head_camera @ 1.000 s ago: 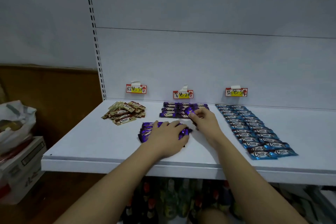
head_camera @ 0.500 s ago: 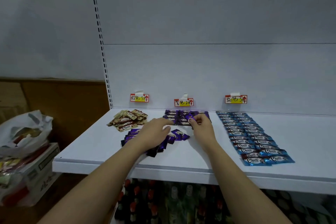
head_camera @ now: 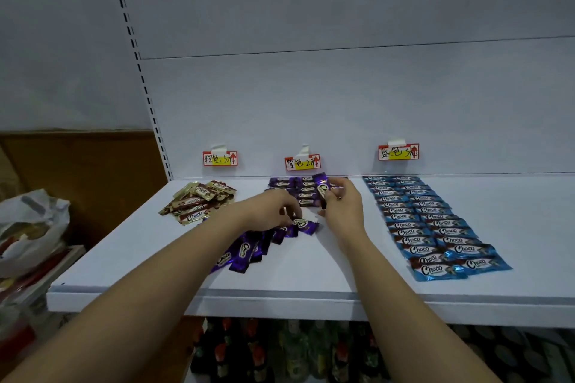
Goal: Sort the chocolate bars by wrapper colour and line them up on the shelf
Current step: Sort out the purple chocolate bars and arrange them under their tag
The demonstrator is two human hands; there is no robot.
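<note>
- Left of centre, below the brown price tag [head_camera: 220, 158], the brown-and-gold chocolate bars [head_camera: 199, 201] lie in a loose heap on the shelf [head_camera: 311, 270], not lined up yet.
- Lower centre, a loose fan of purple bars [head_camera: 245, 250] lies unsorted; the left hand [head_camera: 267, 210] reaches over its far end, fingers curled down on 1 purple bar [head_camera: 306, 225], seemingly pinching it.
- Centre, under the purple price tag [head_camera: 302, 162], about 2 short columns of purple bars [head_camera: 295, 188] are started at the back of the shelf.
- Just right of them, the right hand [head_camera: 343, 207] pinches 1 upright purple bar [head_camera: 322, 190] above those columns.
- Right of frame, under the blue price tag [head_camera: 399, 152], the blue bars [head_camera: 432, 224] lie in 2 neat columns; that colour looks finished.
- Judging by this: blue is done, purple is partway and brown is not begun.
</note>
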